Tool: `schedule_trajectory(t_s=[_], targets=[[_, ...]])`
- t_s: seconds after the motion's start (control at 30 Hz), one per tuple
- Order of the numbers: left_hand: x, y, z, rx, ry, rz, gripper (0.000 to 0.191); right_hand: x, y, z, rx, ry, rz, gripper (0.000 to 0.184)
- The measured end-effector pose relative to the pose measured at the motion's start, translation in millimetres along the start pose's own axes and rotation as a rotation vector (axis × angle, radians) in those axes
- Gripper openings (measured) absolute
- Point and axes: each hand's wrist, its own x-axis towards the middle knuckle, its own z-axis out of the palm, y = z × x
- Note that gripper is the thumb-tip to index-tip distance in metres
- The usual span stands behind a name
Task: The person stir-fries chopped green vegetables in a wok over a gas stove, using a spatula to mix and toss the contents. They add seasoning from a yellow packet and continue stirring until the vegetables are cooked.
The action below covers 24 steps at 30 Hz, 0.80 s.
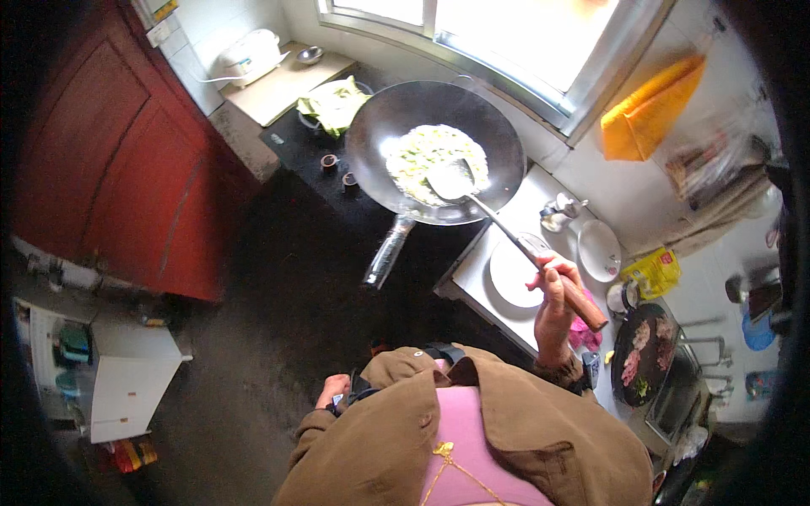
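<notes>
My right hand [554,302] grips the wooden handle of a metal wok spatula [506,233]. The spatula's blade rests on chopped green-and-white food [421,155] in the bottom of a large dark wok [380,126]. The wok sits on a black gas stove [304,150], and its wrapped handle [387,253] points towards me. Low beside my jacket is my left hand [335,387], its fingers curled; whether anything is in it cannot be made out. A white plate [512,278] lies on the counter, just left of my right hand.
Leafy greens [335,104] cover a pot left of the wok. A rice cooker [250,55] and metal bowl [310,55] stand behind. On the right are an oval plate [599,250], a yellow packet [655,272], a dark board [645,341] bearing chopped meat, and a sink [674,405].
</notes>
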Motion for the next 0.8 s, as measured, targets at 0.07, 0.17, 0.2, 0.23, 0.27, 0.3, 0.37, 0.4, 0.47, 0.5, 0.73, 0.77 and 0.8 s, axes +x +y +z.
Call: schedule_trajectory(t_s=[0.07,0.17,0.2,0.23,0.27,0.3,0.37,0.4,0.47,0.5,0.73,0.77,0.8], targets=[[-4,5,3,0.226,0.077,0.024,0.021,1,2,-1,-0.026,0.002,-0.008,0.018],[-9,10,11,0.132,0.014,0.089,0.021,2,9,-6,-0.007,0.004,-0.058,0.017],[-10,11,14,0.02,0.015,0.01,0.022,2,12,-6,-0.037,-0.003,-0.101,0.017],[-11,11,15,-0.086,0.007,-0.018,0.02,3,15,-7,-0.056,0.003,-0.114,0.018],[-10,10,20,-0.26,0.034,-0.092,0.017,4,19,-7,-0.057,0.016,-0.114,0.019],[-9,8,23,-0.337,0.065,-0.087,0.016,4,22,-8,-0.052,0.008,-0.152,0.019],[-1,4,26,-0.42,0.073,-0.08,0.014,7,30,-6,-0.054,0.045,-0.112,0.02],[3,1,29,-0.469,0.119,-0.095,0.012,7,31,-7,-0.055,0.051,-0.104,0.02],[11,-5,30,-0.292,0.091,-0.038,0.012,8,33,-8,-0.076,0.066,-0.096,0.02],[15,-6,30,-0.225,0.061,0.014,0.013,7,32,-8,-0.077,0.068,-0.087,0.02],[8,-1,27,-0.286,0.056,-0.097,0.028,6,16,-5,-0.048,0.04,-0.104,0.019],[6,3,26,-0.199,0.066,-0.117,0.026,8,13,-3,-0.068,0.052,-0.058,0.017],[3,6,23,-0.165,0.044,-0.13,0.025,9,10,-1,-0.014,0.046,-0.09,0.014]])
